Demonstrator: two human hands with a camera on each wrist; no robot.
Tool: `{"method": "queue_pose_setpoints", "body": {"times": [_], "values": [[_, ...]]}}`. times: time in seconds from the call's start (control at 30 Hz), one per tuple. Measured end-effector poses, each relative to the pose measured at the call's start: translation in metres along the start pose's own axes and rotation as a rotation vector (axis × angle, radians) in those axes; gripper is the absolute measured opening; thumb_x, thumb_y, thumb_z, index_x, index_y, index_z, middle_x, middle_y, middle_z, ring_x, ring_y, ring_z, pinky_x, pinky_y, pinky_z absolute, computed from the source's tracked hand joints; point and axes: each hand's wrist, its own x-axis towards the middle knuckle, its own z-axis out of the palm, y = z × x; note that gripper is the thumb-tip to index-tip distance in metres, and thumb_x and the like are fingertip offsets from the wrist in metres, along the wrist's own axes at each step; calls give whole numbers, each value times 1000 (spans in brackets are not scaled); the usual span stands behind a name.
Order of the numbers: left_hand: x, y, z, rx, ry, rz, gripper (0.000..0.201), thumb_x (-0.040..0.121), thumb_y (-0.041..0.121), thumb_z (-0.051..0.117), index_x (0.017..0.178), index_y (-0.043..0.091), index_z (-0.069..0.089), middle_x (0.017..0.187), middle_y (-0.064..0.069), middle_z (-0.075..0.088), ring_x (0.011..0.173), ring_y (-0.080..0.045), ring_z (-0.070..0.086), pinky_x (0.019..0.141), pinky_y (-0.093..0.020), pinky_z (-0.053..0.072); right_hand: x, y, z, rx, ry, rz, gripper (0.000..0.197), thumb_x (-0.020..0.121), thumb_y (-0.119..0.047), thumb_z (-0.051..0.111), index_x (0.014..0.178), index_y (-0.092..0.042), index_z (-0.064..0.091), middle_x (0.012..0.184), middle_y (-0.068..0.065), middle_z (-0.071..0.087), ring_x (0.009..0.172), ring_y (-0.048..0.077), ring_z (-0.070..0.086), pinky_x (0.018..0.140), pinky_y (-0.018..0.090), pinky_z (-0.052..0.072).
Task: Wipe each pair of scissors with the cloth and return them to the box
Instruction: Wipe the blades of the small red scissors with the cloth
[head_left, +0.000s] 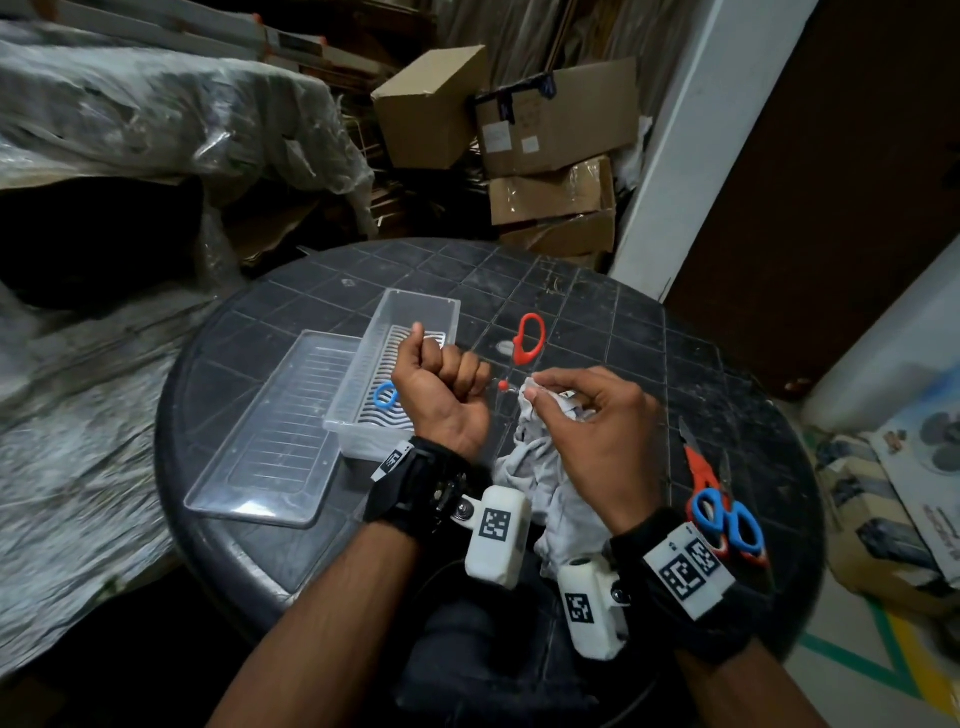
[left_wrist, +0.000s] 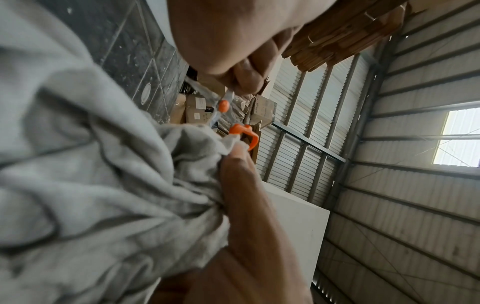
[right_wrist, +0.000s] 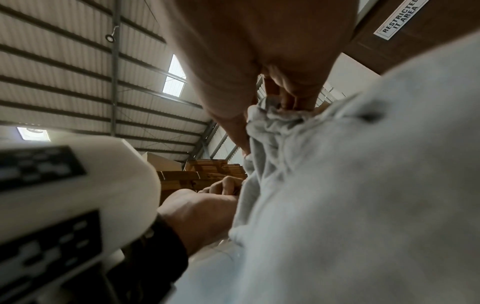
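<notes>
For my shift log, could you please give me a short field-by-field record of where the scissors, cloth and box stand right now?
in hand: red-handled scissors, held by left hand
cloth: grey cloth, pinched by right hand at the blades
box: clear plastic box, open, with blue-handled scissors inside
lid: clear lid lying left of the box
waiting: blue- and orange-handled scissors on the table, right of the hands

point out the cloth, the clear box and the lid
cloth (head_left: 545, 467), head view, crumpled grey middle
clear box (head_left: 447, 307), head view, far right rim
lid (head_left: 275, 441), head view, flat ribbed centre
</notes>
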Motion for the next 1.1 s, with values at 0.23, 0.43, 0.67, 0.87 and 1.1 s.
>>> {"method": "queue_pose_setpoints", "body": {"times": [0.23,0.43,0.67,0.87,1.1], "values": [[1,5,1,1,3,41,59,104,31,43,49,25,24,46,7,13,40,-11,10,42,-26,18,-2,5,7,-6,38,7,7,86,-20,85,93,-19,82,89,-11,75,82,3,70,75,20,56],[-1,5,3,13,-1,57,58,104,30,43,50,25,23,46,7,13,41,-12,10,41,-26,18,-5,4,9,1,54,50,7,85,-20,85,91,-19,83,87,-12,75,82,3,70,75,24,57],[-7,1,5,-17,21,49,57,104,28,43,51,25,22,46,7,12,45,-13,7,42,-26,16,1,1,31,-52,56,-1,5,83,-18,86,86,-16,83,83,-8,73,74,1,67,68,17,54],[-5,1,3,-89,55,9,62,104,26,39,45,25,22,42,7,12,45,-14,4,44,-26,17,5,3,38,-88,72,11,6,81,-15,86,79,-14,80,77,-7,72,67,-2,61,65,12,48],[-6,0,2,-119,47,-8,62,103,24,38,44,24,22,40,6,13,36,-11,11,42,-24,19,5,7,40,-41,85,51,7,83,-15,85,78,-15,80,79,-9,74,72,0,68,68,12,52]]}}
